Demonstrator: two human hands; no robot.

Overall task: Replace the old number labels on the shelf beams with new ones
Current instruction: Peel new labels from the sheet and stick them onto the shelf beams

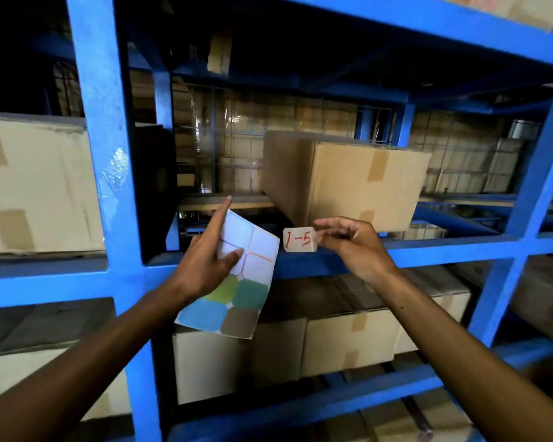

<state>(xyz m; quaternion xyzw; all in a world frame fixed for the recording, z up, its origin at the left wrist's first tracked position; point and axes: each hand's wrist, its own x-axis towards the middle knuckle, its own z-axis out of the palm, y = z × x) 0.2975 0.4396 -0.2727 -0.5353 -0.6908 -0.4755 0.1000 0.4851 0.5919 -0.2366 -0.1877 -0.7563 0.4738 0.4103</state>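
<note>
A white label [299,239] with "1-5" in red handwriting sits against the blue shelf beam [428,250]. My right hand [351,244] pinches the label's right edge between thumb and fingers. My left hand [208,256] holds a sticker sheet [237,282] just left of the label, thumb on its front and index finger pointing up. The sheet's upper cells are white and blank; its lower cells still carry green, teal, blue and brown stickers.
A blue upright post [109,154] stands left of my hands. A brown cardboard box [345,180] rests on the shelf right behind the label. More boxes [348,342] fill the shelf below and a pale box [35,186] sits at the left.
</note>
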